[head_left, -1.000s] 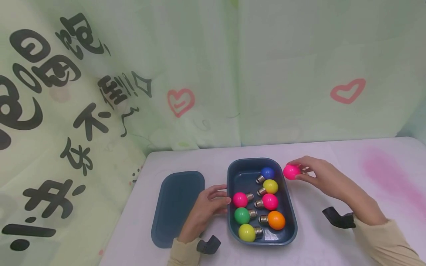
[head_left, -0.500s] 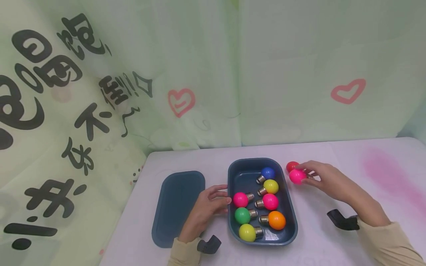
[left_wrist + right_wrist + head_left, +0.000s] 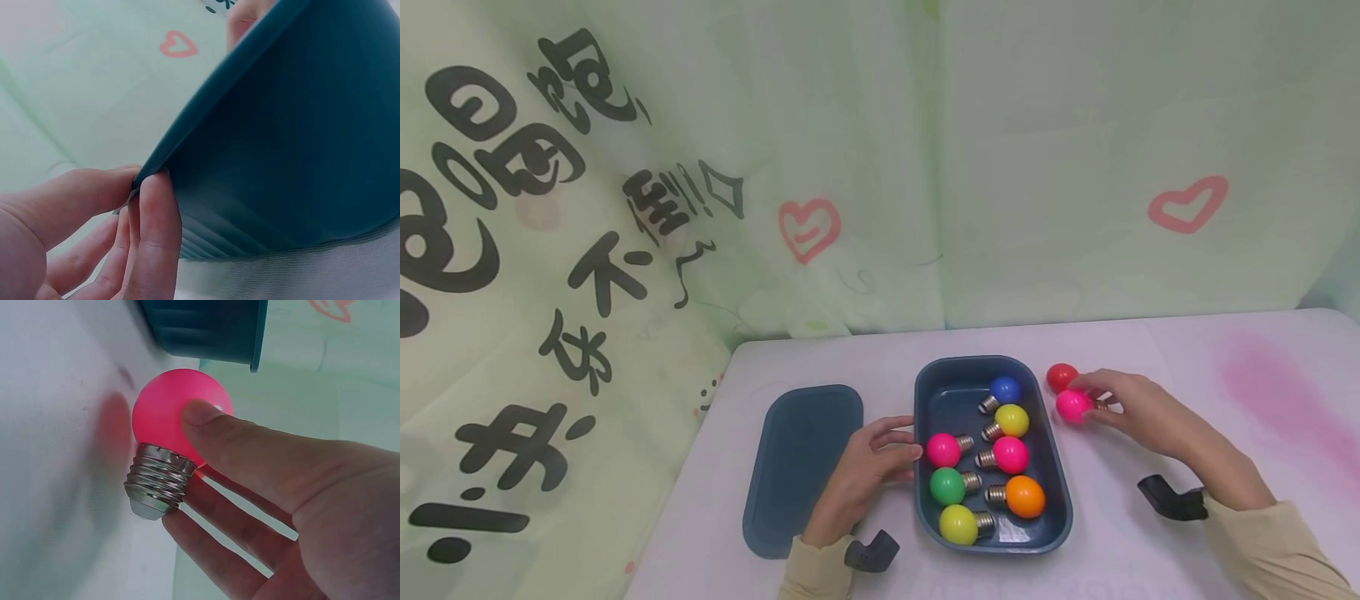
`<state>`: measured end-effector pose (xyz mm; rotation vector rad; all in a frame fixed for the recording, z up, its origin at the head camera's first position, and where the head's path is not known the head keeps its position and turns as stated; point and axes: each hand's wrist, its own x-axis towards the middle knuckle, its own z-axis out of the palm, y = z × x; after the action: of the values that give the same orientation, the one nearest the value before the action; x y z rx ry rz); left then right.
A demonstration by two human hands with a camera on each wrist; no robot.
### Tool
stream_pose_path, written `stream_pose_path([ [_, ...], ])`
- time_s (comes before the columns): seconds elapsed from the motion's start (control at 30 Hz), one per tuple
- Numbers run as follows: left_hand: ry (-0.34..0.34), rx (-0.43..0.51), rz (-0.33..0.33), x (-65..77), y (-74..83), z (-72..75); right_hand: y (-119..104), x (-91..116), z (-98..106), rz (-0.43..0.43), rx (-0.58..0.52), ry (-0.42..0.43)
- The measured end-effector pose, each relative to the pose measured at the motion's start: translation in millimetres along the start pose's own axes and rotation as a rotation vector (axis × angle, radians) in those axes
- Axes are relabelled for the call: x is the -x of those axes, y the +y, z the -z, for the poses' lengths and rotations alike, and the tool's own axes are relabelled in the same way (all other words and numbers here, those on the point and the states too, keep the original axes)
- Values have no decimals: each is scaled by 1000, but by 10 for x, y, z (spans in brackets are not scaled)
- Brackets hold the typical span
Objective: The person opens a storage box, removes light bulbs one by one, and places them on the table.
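Observation:
My right hand (image 3: 1138, 408) pinches a pink light bulb (image 3: 169, 415) just right of the box, its metal screw base turned toward the palm. A red light bulb (image 3: 1061, 377) lies right behind it on the table, partly covered by the fingers in the right wrist view. My left hand (image 3: 868, 467) grips the left rim of the dark blue box (image 3: 951, 368) between thumb and fingers, as the left wrist view (image 3: 156, 219) hand close-up shows. Inside the box lie several bulbs: blue (image 3: 1005, 390), yellow (image 3: 1012, 421), pink (image 3: 942, 450), green (image 3: 947, 486) and orange (image 3: 1025, 497).
A flat dark blue lid (image 3: 802, 471) lies on the white table (image 3: 700, 550) left of the box. Behind the table hangs a pale green curtain (image 3: 1045, 167) with hearts and black writing.
My right hand has moved the pink bulb slightly right and toward me, away from the box rim. The red bulb has come into sight behind it. The left hand has stayed put.

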<state>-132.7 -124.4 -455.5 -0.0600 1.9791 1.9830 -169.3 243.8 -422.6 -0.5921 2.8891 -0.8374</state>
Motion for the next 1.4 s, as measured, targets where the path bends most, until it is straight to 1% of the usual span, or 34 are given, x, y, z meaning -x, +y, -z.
stream_pose_path([
  [0.47, 10, -16, 2, 5, 20, -13, 72, -4, -47, 1, -1, 1],
  [0.73, 17, -19, 6, 3, 17, -12, 50, -8, -61, 13, 9, 27],
  [1.07, 9, -14, 5, -3, 10, -13, 63, -2, -46, 24, 30, 31],
  [1.27, 7, -13, 7, -4, 12, -10, 15, -11, -21, -9, 32, 14],
  [1.4, 6, -7, 4, -6, 7, -9, -36, -21, 1, -1, 39, 16],
])
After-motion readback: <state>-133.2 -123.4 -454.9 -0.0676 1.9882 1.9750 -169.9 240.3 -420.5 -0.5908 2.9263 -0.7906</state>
